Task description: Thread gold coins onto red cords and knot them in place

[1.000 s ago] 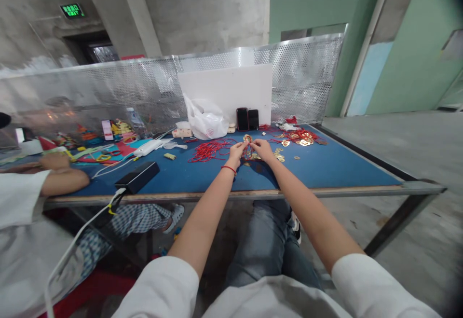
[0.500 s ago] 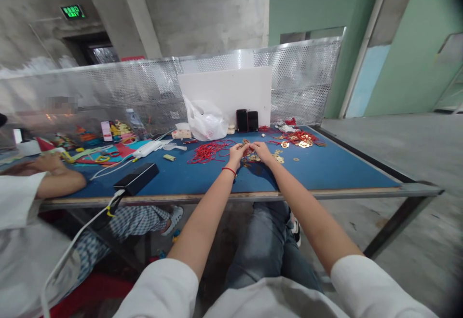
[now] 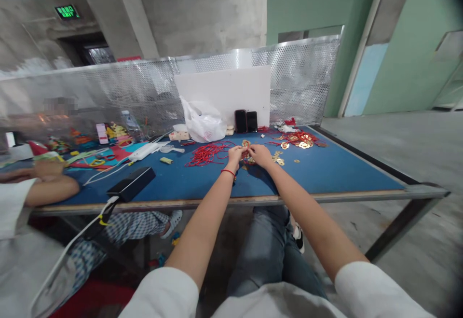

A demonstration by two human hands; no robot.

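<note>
Close together above the blue table, my left hand (image 3: 236, 155) and my right hand (image 3: 259, 154) both pinch a small ornament of gold coins (image 3: 246, 143) and red cord. Its coins stick up between the fingertips; the finer cord is hidden by my fingers. Loose gold coins (image 3: 278, 159) lie just right of my right hand. Left of my left hand spreads a pile of red cords (image 3: 206, 154). Farther right is a heap of gold coin ornaments with red cord (image 3: 304, 138). A red bracelet (image 3: 227, 171) circles my left wrist.
Two black phones (image 3: 240, 121) lean on a white board (image 3: 224, 89) beside a white plastic bag (image 3: 204, 126). A black power brick (image 3: 132, 183) and a white power strip (image 3: 142, 151) lie to the left. A co-worker's arm (image 3: 54, 188) rests at the far left.
The coins of the ornament now show more plainly above my fingertips. My hands stay pinched together with small finger shifts. The view has moved slightly.
</note>
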